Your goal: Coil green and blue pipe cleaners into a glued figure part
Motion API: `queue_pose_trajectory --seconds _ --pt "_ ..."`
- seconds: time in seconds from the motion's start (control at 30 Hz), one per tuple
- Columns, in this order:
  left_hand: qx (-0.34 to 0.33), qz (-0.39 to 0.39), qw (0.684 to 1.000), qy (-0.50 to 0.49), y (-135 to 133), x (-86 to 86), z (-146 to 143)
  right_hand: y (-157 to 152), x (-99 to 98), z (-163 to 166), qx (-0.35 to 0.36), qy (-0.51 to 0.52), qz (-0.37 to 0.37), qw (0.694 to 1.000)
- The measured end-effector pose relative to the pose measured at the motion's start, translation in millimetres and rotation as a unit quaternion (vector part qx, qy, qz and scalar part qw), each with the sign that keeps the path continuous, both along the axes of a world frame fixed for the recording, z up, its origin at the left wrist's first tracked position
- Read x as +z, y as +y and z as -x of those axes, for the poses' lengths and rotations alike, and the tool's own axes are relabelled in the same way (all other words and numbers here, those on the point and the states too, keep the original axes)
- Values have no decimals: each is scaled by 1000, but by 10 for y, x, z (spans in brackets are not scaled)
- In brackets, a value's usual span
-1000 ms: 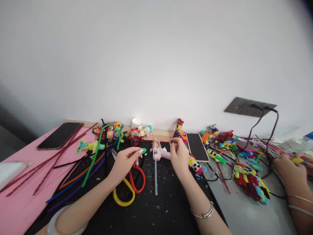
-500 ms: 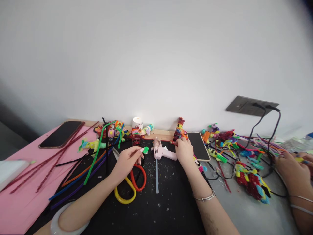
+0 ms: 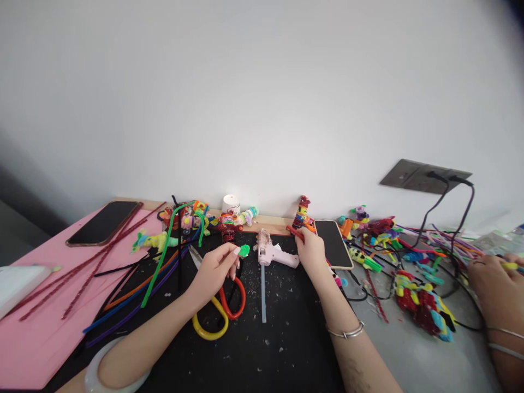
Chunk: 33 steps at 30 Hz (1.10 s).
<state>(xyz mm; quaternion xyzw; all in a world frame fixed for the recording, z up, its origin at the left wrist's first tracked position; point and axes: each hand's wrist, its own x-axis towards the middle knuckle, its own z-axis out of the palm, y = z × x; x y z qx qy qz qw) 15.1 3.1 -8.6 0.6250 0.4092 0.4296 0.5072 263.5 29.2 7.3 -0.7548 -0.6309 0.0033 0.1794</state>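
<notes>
My left hand (image 3: 216,270) pinches a small piece of bright green pipe cleaner (image 3: 244,251) between thumb and fingertips. Beneath that hand lie scissors (image 3: 213,326) with one yellow and one red handle loop. My right hand (image 3: 311,254) is closed around a slim red stick-like thing (image 3: 295,232); its lower part is hidden by the fingers. Between both hands rests a pale pink glue gun (image 3: 278,255) on the black mat (image 3: 286,338), a clear glue stick (image 3: 263,295) jutting from it towards me. Just beyond my right hand stands a dark red, banded pipe-cleaner figure (image 3: 302,210).
Loose pipe cleaners (image 3: 139,289) and a dark phone (image 3: 104,222) lie to the left. A second phone (image 3: 333,244) sits right of my right hand. Several pipe-cleaner figures (image 3: 426,311) and black cables cover the right side, where another person's hands (image 3: 495,289) work. A paper cup (image 3: 231,204) stands behind.
My right hand has shifted slightly right and down, and more of the red stick now shows in its fingers. The left hand still holds the green piece in nearly the same place.
</notes>
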Motion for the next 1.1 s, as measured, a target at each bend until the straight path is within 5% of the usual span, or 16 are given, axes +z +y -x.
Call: queue_pose_trajectory --seconds 0.13,0.2,0.37,0.93,1.1 --pt "-10 -18 999 26 -19 -4 8 -182 39 179 76 222 -127 964" --pt "-23 -34 998 50 -43 1 7 -302 29 334 142 331 -103 927" --pt "-66 -72 991 95 -116 29 -17 -522 -21 669 242 409 10 880" --pt "-169 -20 980 98 -124 83 -11 -530 -130 631 260 483 35 835" --pt "-149 45 988 13 -99 43 -19 -551 -171 657 228 588 43 775"
